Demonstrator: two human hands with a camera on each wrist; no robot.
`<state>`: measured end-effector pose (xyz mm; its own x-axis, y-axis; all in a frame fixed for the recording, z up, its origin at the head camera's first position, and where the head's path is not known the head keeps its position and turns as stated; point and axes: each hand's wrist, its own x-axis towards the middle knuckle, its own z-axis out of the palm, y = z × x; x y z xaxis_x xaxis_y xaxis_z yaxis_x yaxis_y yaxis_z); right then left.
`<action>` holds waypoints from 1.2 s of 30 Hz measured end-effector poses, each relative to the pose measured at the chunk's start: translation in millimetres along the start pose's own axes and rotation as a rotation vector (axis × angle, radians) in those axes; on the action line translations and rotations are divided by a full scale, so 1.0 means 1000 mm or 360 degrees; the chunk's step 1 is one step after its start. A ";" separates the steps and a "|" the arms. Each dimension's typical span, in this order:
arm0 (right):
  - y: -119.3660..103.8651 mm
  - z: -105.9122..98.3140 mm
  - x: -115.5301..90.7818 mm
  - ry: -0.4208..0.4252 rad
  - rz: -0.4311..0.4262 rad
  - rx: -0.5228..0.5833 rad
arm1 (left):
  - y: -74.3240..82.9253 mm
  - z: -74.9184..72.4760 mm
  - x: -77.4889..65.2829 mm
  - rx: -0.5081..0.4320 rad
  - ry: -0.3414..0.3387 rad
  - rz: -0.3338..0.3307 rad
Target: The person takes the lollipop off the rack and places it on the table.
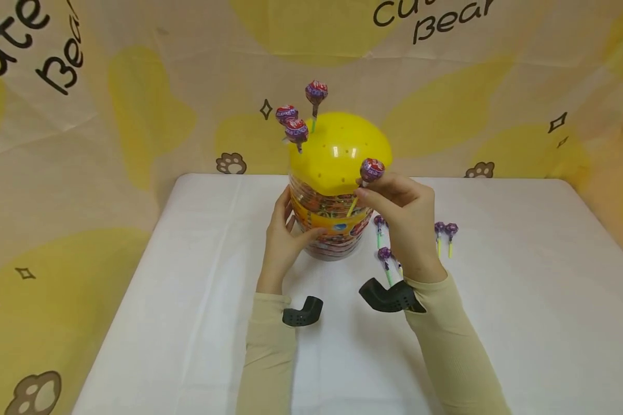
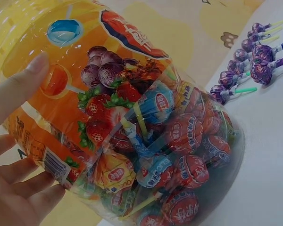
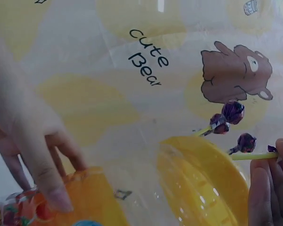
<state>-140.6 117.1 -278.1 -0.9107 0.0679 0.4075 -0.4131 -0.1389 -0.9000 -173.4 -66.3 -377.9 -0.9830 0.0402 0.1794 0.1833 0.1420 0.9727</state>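
Observation:
A clear plastic candy jar (image 1: 332, 251) with an orange label and a domed yellow lid (image 1: 342, 141) stands on the white table. My left hand (image 1: 282, 245) grips its left side, thumb across the front and fingers around the back. In the left wrist view, many wrapped lollipops (image 2: 184, 134) fill the jar. Between thumb and fingertips my right hand (image 1: 410, 225) pinches a purple-wrapped lollipop (image 1: 372, 170) by its yellow stick, head up, at the lid's front right edge. Three more purple lollipops (image 1: 316, 91) stick up from small holes at the lid's left side.
Several purple lollipops (image 1: 450, 229) lie on the white table (image 1: 524, 300) right of the jar, partly hidden behind my right hand and wrist. A cream and yellow cloth backdrop (image 1: 176, 115) with bear print rises behind the table. Black wrist mounts (image 1: 303, 312) stick out from both sleeves.

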 end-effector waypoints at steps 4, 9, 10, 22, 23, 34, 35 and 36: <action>0.010 -0.016 -0.011 0.0045 -0.0009 0.0097 | -0.002 -0.001 0.000 0.0009 -0.0011 0.0008; 0.020 -0.043 -0.023 0.0125 0.0067 0.0056 | -0.003 -0.002 0.000 0.0007 0.0002 0.0023; 0.022 -0.049 -0.025 0.0154 0.0088 0.0029 | -0.003 -0.003 0.000 0.0008 0.0005 0.0024; 0.060 -0.136 -0.040 0.0173 0.0528 -0.0295 | -0.001 -0.001 -0.001 0.0027 -0.0009 0.0021; 0.064 -0.142 -0.041 0.0126 0.0581 -0.0350 | -0.001 -0.001 -0.001 0.0027 -0.0010 0.0013; 0.093 -0.162 -0.044 -0.0311 0.0951 -0.0830 | -0.001 -0.001 0.000 0.0041 0.0009 -0.0009; 0.095 -0.162 -0.044 -0.0320 0.0972 -0.0828 | -0.001 -0.001 0.000 0.0041 0.0008 -0.0008; 0.096 -0.162 -0.044 -0.0323 0.0991 -0.0828 | -0.001 -0.001 0.000 0.0038 0.0006 -0.0002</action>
<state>-139.3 260.8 -407.6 -0.9755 -0.0566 -0.2127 0.1752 0.3849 -0.9062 -173.8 -67.5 -378.9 -0.9833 0.0363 0.1785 0.1821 0.1659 0.9692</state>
